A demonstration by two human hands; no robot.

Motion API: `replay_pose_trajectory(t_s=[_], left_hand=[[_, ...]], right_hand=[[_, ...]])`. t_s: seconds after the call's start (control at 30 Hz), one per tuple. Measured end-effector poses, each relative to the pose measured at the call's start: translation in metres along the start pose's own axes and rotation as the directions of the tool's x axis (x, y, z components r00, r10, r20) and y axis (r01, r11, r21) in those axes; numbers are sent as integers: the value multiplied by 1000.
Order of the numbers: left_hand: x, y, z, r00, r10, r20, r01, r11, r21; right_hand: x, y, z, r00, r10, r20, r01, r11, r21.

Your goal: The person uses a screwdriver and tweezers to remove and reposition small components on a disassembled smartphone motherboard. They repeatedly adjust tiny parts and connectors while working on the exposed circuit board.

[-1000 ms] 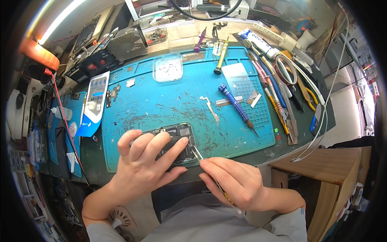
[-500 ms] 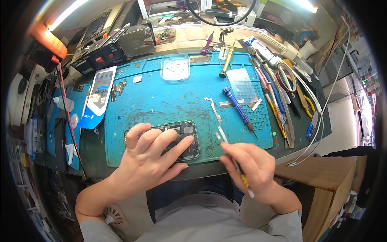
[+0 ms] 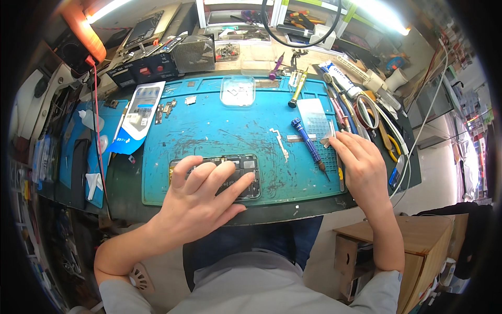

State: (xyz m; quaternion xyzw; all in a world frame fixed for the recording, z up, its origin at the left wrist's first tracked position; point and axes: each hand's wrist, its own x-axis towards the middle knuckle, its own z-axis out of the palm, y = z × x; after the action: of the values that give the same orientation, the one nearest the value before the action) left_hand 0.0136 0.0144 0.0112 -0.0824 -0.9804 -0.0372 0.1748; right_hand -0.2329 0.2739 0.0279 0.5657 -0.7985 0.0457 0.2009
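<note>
An opened phone [image 3: 246, 163] lies on the blue work mat near its front edge, its inner parts showing. My left hand [image 3: 201, 196] is over the phone with fingers apart, the index fingertip at its right side; the hand covers much of the phone. At the mat's right edge, my right hand [image 3: 361, 165] is closed around a slim pen-like tool [image 3: 341, 177] with a yellow part, which points down toward the front edge. A pale piece [image 3: 328, 138] shows by the fingertips. Just left of this hand lies a blue screwdriver [image 3: 309, 144]. A thin whitish jagged strip [image 3: 279, 142] lies between the hands.
A clear plastic box [image 3: 238, 91] of small parts stands at the back of the mat. A yellow-green screwdriver [image 3: 298, 90], a roll of tape [image 3: 367, 111] and several hand tools lie back right. A white-and-blue packet [image 3: 140, 116] and a dropper bottle [image 3: 90, 120] are at left.
My right hand has moved right and away from me, from the mat's front edge to its right edge, with the slim tool. The left hand stays over the phone. The view has shifted slightly.
</note>
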Motion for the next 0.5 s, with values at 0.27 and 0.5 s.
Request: replay_pose_trajectory(t_s=[0.27, 0.5], left_hand=[[1, -1, -7, 996, -25, -89, 14, 993, -118], [5, -51, -18, 905, -243, -351, 145, 949, -281]], right_hand=[[13, -25, -4, 986, 136, -93, -101, 944, 314], [34, -38, 6, 990, 127, 58, -139, 947, 290]])
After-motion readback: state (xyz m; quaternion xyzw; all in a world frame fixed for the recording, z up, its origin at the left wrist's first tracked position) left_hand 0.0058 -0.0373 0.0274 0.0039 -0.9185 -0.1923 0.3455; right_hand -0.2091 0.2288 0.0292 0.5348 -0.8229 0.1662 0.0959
